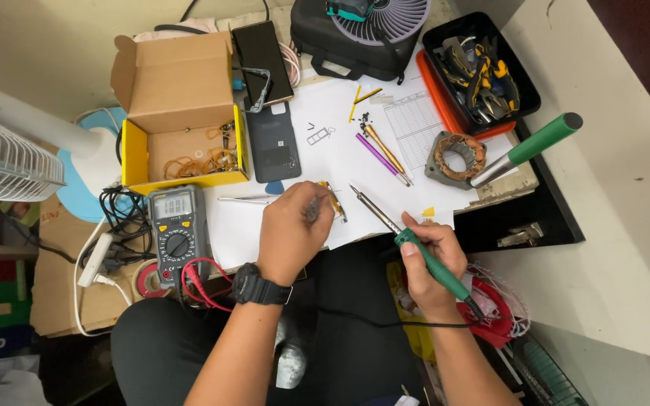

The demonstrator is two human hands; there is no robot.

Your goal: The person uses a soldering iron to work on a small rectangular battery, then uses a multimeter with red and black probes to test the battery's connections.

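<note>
**Head view: soldering at a crowded desk**

The right hand (pixel 432 252) is gripping a green-handled soldering iron (pixel 408 240), tip resting on the white paper (pixel 340 146). The left hand (pixel 293 229) is pinching a small yellowish part (pixel 331 200) just beside that tip. It is best to keep the part pinned flat and bring the tip in low. An open cardboard box (pixel 178 83) with a yellow inner wall is sitting at the back left, a printed table sheet (pixel 411 124) at the right.

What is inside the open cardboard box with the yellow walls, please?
Inside the cardboard box lie tan rubber bands and some small metal parts on the brown bottom. The raised lid and the front wall cover part of the inside, so anything there cannot be seen.
</note>
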